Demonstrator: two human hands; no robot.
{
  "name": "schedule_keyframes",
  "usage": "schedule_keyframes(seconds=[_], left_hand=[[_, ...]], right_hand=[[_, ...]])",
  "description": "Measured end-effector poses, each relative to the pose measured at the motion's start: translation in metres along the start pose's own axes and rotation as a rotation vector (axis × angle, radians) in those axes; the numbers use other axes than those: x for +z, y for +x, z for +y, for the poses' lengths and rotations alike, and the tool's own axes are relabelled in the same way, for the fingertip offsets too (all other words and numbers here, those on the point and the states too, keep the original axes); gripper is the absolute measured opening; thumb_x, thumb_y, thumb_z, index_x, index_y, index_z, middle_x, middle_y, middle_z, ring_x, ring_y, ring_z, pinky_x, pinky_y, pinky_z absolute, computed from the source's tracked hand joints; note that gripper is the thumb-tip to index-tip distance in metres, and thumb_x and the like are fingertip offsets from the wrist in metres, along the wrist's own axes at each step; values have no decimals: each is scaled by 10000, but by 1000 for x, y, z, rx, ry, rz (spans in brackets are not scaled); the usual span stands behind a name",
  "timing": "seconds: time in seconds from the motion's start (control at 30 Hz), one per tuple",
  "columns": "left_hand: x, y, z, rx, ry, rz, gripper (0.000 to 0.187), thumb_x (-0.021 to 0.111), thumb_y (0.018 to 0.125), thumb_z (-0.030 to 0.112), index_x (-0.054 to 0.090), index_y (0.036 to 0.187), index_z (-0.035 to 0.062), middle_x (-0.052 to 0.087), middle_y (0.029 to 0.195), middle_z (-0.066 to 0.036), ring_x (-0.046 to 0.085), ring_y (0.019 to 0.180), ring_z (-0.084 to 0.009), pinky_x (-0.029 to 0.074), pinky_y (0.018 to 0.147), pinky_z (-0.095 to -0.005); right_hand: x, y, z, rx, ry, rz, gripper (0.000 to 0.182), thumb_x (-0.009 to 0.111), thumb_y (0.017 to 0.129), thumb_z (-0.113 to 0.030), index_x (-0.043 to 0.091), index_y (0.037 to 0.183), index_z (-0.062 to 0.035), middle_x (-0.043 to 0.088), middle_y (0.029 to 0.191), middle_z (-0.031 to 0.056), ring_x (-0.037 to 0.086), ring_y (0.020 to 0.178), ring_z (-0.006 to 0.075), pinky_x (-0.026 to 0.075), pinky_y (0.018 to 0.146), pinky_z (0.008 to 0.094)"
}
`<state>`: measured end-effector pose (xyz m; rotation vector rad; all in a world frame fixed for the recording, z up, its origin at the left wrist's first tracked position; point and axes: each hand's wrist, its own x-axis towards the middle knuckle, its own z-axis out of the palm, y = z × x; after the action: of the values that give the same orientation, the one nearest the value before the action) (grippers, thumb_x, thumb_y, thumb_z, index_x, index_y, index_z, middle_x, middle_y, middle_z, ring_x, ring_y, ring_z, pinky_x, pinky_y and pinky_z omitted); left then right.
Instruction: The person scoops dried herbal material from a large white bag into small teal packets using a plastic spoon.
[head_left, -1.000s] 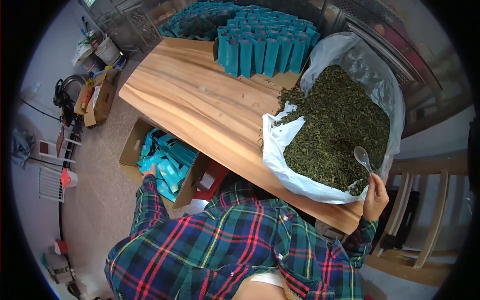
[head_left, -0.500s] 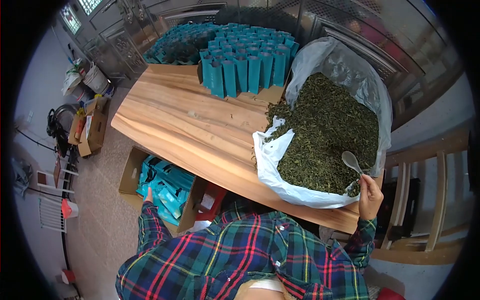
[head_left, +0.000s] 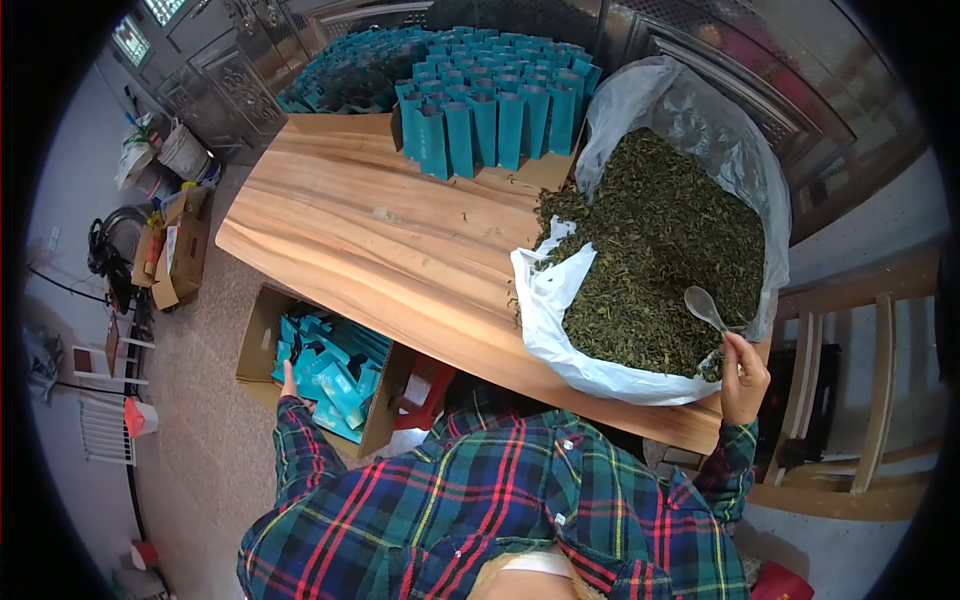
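My right hand (head_left: 744,376) grips the handle of a white spoon (head_left: 704,306) held above loose green tea leaves (head_left: 665,250) in a big clear plastic bag (head_left: 560,325) on the wooden table (head_left: 400,240). My left hand (head_left: 289,382) reaches down into a cardboard box (head_left: 258,335) on the floor, touching the teal pouches (head_left: 335,370) inside; whether it grips one is hidden. Rows of upright teal pouches (head_left: 490,115) stand at the table's far end.
More teal pouches (head_left: 335,85) fill the far left corner. Open cardboard boxes (head_left: 175,250), buckets and bags (head_left: 165,150) sit on the floor at left. A red stool (head_left: 425,390) stands under the table. Wooden chairs (head_left: 860,400) stand at right.
The view shifted slightly. My left hand stays at the pouch box on the floor. My right hand keeps the spoon over the tea, nearly unmoved.
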<state>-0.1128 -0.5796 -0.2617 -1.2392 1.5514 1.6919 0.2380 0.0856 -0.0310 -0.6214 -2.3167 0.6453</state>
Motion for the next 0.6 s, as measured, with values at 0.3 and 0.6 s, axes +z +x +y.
schedule_keyframes(seconds=[0.3,0.6], left_hand=[[24,17,25,158,143,184,723,699,632,613,547,1154,137,550,1191,-92,534,1031,-265,454,841,-437],[3,95,22,375,195,-70,568,586,795,425,482,1224,68,544,1203,-109,561,998,-288,434,890,-444]], right_hand=[[-1,0,-2,28,-5,-11,163,543,871,-14,610,1017,12,638,871,76,611,790,114,477,684,219],[-2,1,-5,57,-15,-33,166,536,878,-18,608,1025,13,636,865,73,603,785,106,475,683,217]])
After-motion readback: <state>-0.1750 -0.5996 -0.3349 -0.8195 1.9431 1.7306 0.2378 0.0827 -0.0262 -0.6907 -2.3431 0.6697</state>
